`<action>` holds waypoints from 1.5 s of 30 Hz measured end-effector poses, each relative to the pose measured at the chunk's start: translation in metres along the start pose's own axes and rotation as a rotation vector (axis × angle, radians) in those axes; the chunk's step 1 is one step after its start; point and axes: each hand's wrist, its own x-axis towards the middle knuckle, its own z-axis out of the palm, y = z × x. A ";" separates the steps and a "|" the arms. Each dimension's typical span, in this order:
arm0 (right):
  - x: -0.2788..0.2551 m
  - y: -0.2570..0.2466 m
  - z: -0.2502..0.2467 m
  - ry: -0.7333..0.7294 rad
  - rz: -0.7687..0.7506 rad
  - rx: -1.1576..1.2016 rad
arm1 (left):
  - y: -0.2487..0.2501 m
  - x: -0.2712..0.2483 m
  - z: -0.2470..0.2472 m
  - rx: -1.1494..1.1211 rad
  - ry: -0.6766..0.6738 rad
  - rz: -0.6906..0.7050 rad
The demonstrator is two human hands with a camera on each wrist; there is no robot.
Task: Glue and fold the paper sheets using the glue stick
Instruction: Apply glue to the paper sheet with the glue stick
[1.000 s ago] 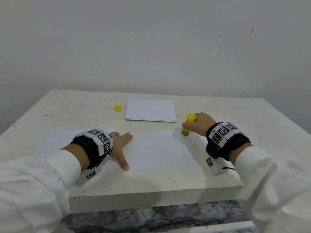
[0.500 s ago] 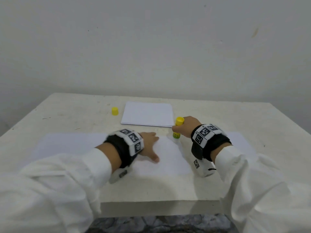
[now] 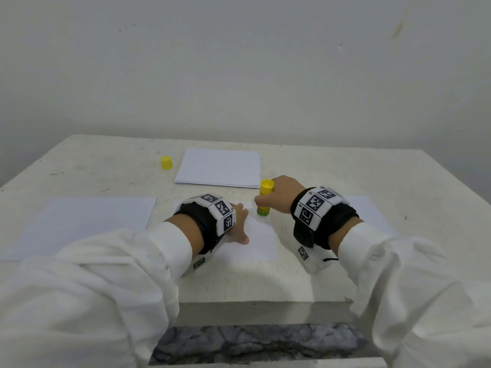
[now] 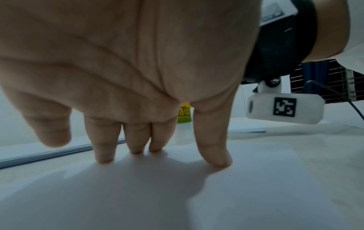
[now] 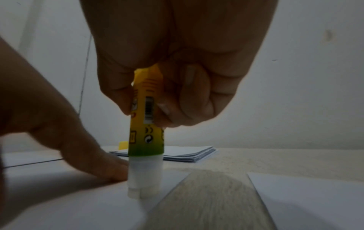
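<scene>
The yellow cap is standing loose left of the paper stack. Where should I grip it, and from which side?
Pinch the cap across its round side wall, coming straight down from above. It stands upright on the table, apart from the paper stack, so both sides look free.

Legible markings are few. The yellow-and-green plastic glue stick (image 5: 146, 124) carries a barcode panel, a recycling-type symbol and other small pictograms on its barrel; no digits resolve. In the head view its green band (image 3: 263, 210) shows a word fragment, possibly "tein", blurred. Black-and-white square fiducial markers, without letters, appear on the white wrist-camera housing (image 4: 284, 109) and on the white wristband blocks (image 3: 316, 203).
</scene>
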 end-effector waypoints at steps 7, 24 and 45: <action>-0.043 0.009 0.005 -0.061 -0.133 0.006 | 0.003 -0.007 -0.005 -0.006 -0.001 0.005; -0.059 0.042 -0.052 -0.001 0.015 0.667 | -0.003 -0.007 -0.001 -0.150 0.059 0.041; 0.046 0.018 -0.022 0.009 0.320 0.038 | -0.015 -0.007 0.009 -0.432 0.205 -0.002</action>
